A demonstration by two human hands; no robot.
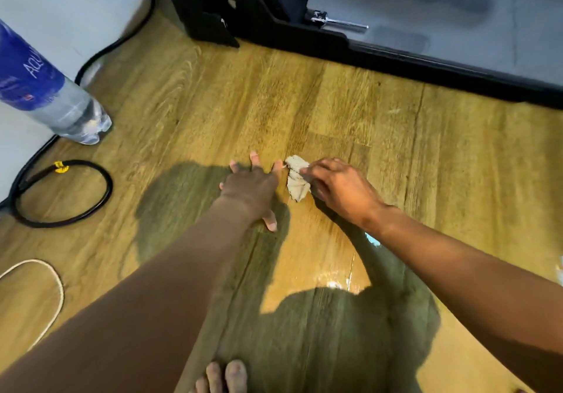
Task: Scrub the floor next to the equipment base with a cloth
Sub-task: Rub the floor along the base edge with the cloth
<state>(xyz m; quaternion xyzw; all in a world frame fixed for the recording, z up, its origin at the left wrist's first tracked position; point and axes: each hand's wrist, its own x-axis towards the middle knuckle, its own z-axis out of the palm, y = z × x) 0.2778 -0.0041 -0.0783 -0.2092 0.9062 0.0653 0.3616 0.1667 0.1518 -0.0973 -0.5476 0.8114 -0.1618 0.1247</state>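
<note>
A small crumpled beige cloth (296, 179) lies on the wooden floor (213, 103) in the middle of the view. My right hand (341, 190) grips its right side with the fingers closed on it. My left hand (254, 187) rests flat on the floor just left of the cloth, fingers spread, one fingertip touching the cloth's upper edge. The black equipment base (396, 54) runs along the far side, well beyond both hands.
A water bottle with a blue label (48, 88) stands at the left by a white wall. A looped black cable (61, 193) lies beside it. A sandal (36, 295) sits at lower left. Bare toes (222, 377) show at the bottom. A chrome bolt (338, 22) juts from the base.
</note>
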